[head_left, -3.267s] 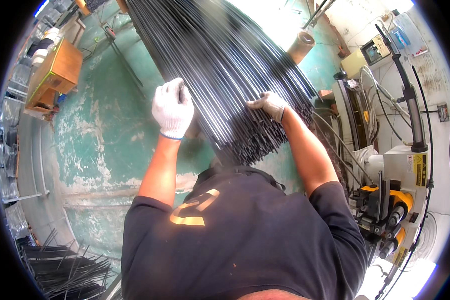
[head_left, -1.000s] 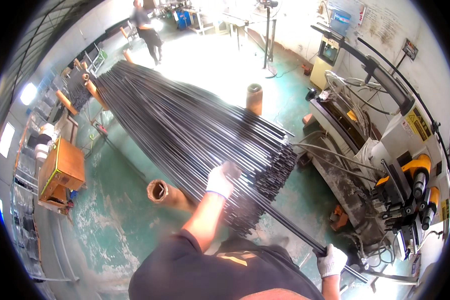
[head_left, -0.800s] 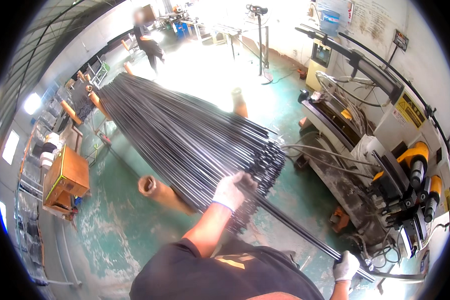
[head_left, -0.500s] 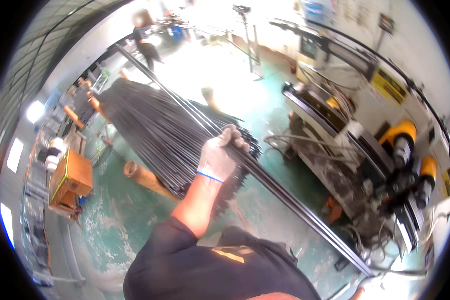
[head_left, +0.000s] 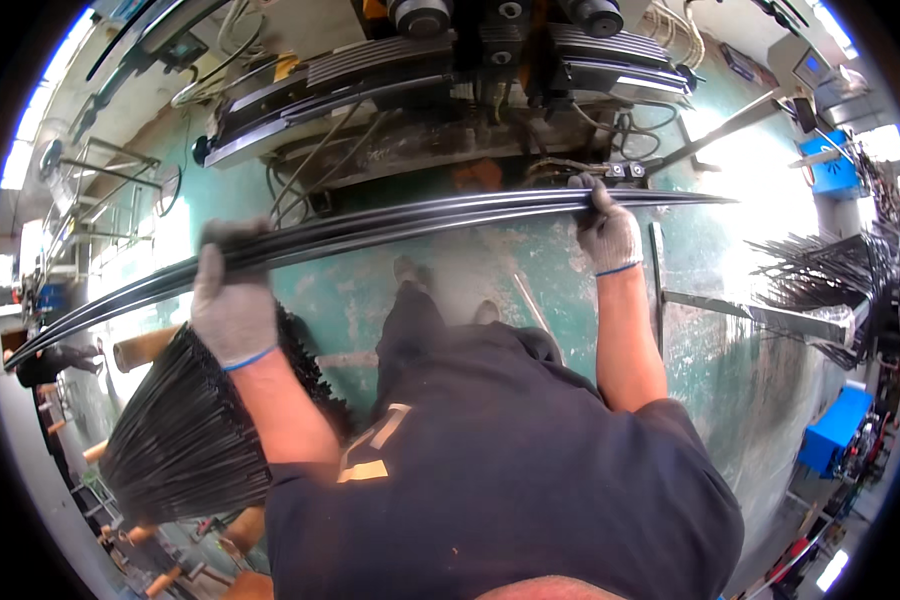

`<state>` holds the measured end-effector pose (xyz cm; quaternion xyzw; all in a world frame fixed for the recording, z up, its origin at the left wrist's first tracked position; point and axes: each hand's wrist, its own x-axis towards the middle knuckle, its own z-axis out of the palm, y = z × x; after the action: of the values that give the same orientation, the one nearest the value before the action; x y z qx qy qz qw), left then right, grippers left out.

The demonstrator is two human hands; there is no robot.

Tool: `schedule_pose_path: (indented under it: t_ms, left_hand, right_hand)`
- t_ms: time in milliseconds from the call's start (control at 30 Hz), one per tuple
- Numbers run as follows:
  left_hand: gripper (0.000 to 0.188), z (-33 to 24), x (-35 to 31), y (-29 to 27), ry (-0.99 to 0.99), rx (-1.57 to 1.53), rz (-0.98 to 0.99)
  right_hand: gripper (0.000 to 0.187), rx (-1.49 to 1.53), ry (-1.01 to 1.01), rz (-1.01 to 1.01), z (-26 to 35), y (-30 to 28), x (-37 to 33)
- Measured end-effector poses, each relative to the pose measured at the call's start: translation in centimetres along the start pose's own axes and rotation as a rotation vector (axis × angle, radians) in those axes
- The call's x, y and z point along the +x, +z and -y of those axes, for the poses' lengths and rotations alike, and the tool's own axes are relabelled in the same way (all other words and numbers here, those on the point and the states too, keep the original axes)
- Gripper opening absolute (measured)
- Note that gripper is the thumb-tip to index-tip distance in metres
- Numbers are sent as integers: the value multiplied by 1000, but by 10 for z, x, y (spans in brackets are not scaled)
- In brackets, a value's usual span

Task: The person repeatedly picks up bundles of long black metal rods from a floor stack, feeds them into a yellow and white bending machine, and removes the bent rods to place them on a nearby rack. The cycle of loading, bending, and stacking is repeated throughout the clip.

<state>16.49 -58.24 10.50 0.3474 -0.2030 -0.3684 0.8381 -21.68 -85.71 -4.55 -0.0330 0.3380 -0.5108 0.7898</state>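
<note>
Several long, thin dark metal rods [head_left: 420, 222] stretch across in front of me as one bundle, bending in the fisheye toward the far left. My left hand [head_left: 232, 312], in a pale work glove with a blue cuff edge, is closed round the bundle left of the middle; its fingers are slightly blurred. Toward the bundle's right end, my right hand [head_left: 610, 238], gloved alike, grips the rods with its fingers wrapped over them. Below my left hand lies a big pile of similar dark rods [head_left: 185, 430].
Ahead, beyond the rods, stands a long machine [head_left: 370, 75] with hoses and rails. A metal stand [head_left: 750, 308] is at the right, with more dark rods [head_left: 840, 280] at its end. A blue box [head_left: 835, 428] sits farther right. Another person [head_left: 55, 365] is far left.
My view has turned right to face the machine, the rod bundle swinging round to lie crosswise. My right hand, at the lower right edge before, now shows plainly on the bundle.
</note>
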Motion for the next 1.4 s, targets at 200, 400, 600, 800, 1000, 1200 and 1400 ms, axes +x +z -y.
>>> schedule_pose_path:
  t_ms: [200, 400, 600, 800, 1000, 1200, 1400]
  left_hand:
    - [29, -37, 99, -84, 11, -85, 4]
    - [30, -15, 216, -152, -99, 16, -258]
    - [29, 16, 292, -168, -207, -51, -361]
    - [25, 57, 329, -151, -257, -91, -367]
    - [31, 68, 351, -109, -254, -29, -440]
    - [35, 100, 335, -110, -340, 74, -329]
    - [38, 92, 343, -100, -391, -83, -337]
  right_hand:
    - [21, -53, -252, -44, 12, 48, 69]
    - [28, -399, -603, 52, -19, 108, 134]
    - [31, -494, -603, 187, -34, 188, 151]
    - [31, -74, -393, 144, -38, 216, 184]
    - [29, -1147, -928, 41, -40, 182, 239]
    - [27, -477, -431, -195, -66, 201, 239]
    - [31, -802, -815, -117, -66, 173, 269]
